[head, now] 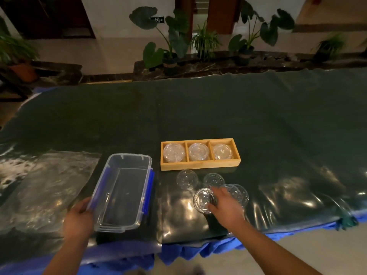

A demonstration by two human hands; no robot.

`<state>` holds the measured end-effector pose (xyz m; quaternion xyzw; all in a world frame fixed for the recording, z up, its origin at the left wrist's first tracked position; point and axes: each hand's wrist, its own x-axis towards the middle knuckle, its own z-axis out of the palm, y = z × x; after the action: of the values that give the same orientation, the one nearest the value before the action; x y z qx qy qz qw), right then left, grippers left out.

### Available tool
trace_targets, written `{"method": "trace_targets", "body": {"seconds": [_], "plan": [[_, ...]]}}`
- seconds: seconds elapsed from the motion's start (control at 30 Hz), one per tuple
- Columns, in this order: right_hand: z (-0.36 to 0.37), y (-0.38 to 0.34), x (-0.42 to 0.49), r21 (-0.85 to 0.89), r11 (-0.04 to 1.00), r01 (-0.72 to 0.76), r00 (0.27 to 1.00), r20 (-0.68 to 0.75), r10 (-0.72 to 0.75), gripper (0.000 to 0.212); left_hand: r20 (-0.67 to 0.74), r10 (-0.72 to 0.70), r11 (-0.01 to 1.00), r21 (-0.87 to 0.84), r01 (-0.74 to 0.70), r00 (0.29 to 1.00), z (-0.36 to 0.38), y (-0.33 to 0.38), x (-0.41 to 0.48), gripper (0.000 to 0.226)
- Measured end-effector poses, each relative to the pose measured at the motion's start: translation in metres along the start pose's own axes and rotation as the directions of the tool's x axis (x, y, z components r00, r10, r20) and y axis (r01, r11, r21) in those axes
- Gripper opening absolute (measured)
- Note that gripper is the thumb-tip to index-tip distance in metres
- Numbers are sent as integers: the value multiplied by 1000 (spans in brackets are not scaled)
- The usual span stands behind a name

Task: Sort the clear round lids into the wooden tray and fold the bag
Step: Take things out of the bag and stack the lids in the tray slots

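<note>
Gripping a ribbed clear round lid (204, 200), right hand (226, 205); left hand (79, 217) holds smooth plastic box (123, 193).

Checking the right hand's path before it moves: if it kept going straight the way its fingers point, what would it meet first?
The right hand points up-left. Its fingers already seem to touch the nearest clear lid; past that comes another loose lid, then the wooden tray. Depth is uncertain.

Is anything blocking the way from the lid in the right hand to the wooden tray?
Two loose lids lie between the right hand with its lid and the tray; lifting clears them. All three compartments already hold lids.
</note>
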<state>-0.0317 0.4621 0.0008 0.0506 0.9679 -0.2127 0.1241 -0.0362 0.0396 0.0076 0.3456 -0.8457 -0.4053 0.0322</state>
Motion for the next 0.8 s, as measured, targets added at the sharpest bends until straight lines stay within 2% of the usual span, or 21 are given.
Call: {"method": "trace_targets", "body": {"seconds": [0.1,0.17,0.23,0.3,0.37,0.4,0.43,0.47,0.53,0.6,0.63,0.67,0.7,0.77,0.8], "plan": [[4,-9,10,-139,990,18,997,82,-7,68,-6,-60,997,-38,60,998,-3,8,-7,45],[8,-12,14,-176,984,16,997,83,-2,68,-40,-34,999,31,35,999,-5,17,-21,50],[11,-12,17,-180,984,1,998,65,11,70,-90,97,985,153,-83,991,-2,25,-43,51],[9,-10,19,-159,987,-21,998,50,29,70,-118,273,944,223,-242,955,8,36,-73,45],[6,-7,19,-123,992,-25,999,38,30,60,-104,539,825,267,-498,836,23,50,-104,34],[4,-4,19,-99,995,-24,999,27,27,53,-58,637,756,241,-609,768,31,58,-118,31],[2,-3,19,-69,997,-26,1000,10,27,45,13,673,729,157,-666,740,41,68,-130,29],[1,-1,18,-23,999,-29,1000,-11,29,36,113,650,754,28,-656,752,53,78,-139,29],[-1,-1,15,153,987,-42,998,-44,49,18,374,483,874,-159,-458,792,80,95,-159,37],[-3,-2,12,365,929,-60,995,-58,87,16,566,196,961,-274,-42,801,109,105,-170,29],[-4,-3,9,419,907,-46,993,-79,87,19,638,38,931,-301,204,769,120,111,-171,26],[-4,-4,6,410,912,1,991,-126,55,22,709,-81,845,-323,425,700,128,116,-171,25],[-4,-7,2,356,932,76,982,-189,-8,24,771,-142,740,-334,583,621,135,118,-168,29],[-2,-13,-9,241,934,265,937,-294,-190,24,857,-160,586,-317,745,490,146,117,-159,46],[0,-16,-13,203,917,343,911,-311,-272,25,878,-148,530,-318,786,455,149,115,-155,52]]}}
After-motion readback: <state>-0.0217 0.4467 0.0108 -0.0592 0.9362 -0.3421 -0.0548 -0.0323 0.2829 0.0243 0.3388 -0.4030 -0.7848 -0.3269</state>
